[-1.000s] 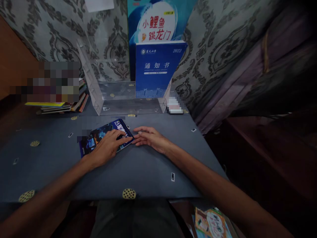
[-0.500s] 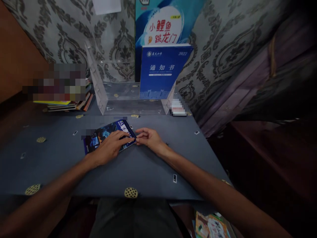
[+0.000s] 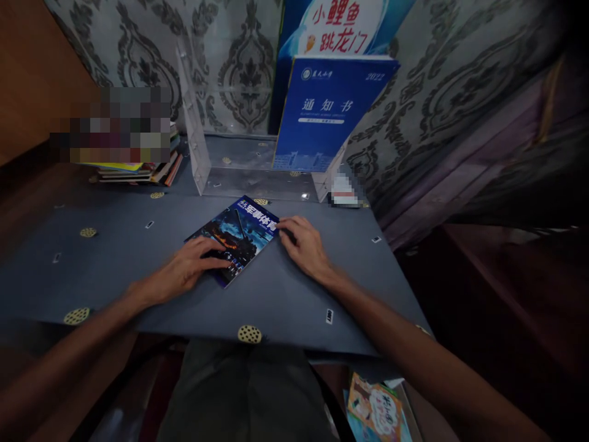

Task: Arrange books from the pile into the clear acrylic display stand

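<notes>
A dark blue book (image 3: 242,230) lies closed on the cloth-covered table, turned at an angle, with a fiery military scene and white title characters on its cover. My left hand (image 3: 196,264) rests on its lower left part, fingers and thumb spread over the cover and not closed round it. At the opposite corner is my right hand (image 3: 306,245), its fingertips touching the book's right edge. The fingers of that hand are bent, with the thumb a little apart from them.
Behind the book stands a clear plastic rack (image 3: 196,153) holding a blue booklet (image 3: 322,116) and a taller teal book (image 3: 340,27). A stack of books (image 3: 138,172) sits at the back left. A small blurred item (image 3: 345,190) lies right of the rack. More books (image 3: 377,408) are below the table.
The book has turned so its cover sits more diagonally, showing more of the picture. My left hand has slid toward the book's lower left part. The camera view has shifted.
</notes>
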Motion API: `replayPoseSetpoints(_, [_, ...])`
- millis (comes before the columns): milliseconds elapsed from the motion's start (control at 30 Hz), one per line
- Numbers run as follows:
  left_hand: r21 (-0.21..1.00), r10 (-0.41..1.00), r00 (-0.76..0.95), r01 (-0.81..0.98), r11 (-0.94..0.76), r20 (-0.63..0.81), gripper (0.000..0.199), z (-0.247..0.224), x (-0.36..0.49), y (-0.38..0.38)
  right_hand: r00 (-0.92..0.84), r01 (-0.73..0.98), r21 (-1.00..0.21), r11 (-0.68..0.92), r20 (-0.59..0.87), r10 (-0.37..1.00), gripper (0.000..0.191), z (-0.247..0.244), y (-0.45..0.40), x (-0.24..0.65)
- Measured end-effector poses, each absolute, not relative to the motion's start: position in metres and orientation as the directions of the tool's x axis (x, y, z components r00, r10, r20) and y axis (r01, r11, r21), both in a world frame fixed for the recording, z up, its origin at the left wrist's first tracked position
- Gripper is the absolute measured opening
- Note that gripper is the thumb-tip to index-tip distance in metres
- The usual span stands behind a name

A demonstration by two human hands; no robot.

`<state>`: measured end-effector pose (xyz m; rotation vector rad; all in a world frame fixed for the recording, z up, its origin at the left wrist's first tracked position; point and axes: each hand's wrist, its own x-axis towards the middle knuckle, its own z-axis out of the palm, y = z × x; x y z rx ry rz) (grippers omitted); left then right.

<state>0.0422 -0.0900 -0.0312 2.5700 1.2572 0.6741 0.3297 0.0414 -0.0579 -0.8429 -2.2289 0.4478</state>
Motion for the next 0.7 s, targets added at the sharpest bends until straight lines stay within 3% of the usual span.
replayPoseSetpoints(133, [0.343,0.763,0.569,0.682,-0.646,0.305,0.055,-0.036,0.043,-0.104,-0.648,0.343,-0.407,0.847,0.551,0.527,0.022,-0.059,0.026,0.322])
replayPoseSetpoints(433, [0.321,0.758,0.585,0.687,-0.652,0.288,0.063,-0.033,0.044,-0.112,-0.811,0.212,-0.275,0.938,0.486,0.325,0.027,-0.049,-0.006,0.307])
replayPoseSetpoints(567, [0.328,0.741,0.562,0.667,-0.668,0.366,0.052,-0.038,0.045,-0.113,-0.883,0.089,-0.221,0.971,0.434,0.179,0.030,-0.047,-0.026,0.299])
replayPoseSetpoints(700, [0.329,0.727,0.538,0.657,-0.679,0.427,0.048,-0.045,0.046,-0.115,-0.916,0.073,-0.220,0.973,0.370,0.153,0.033,-0.047,-0.031,0.296])
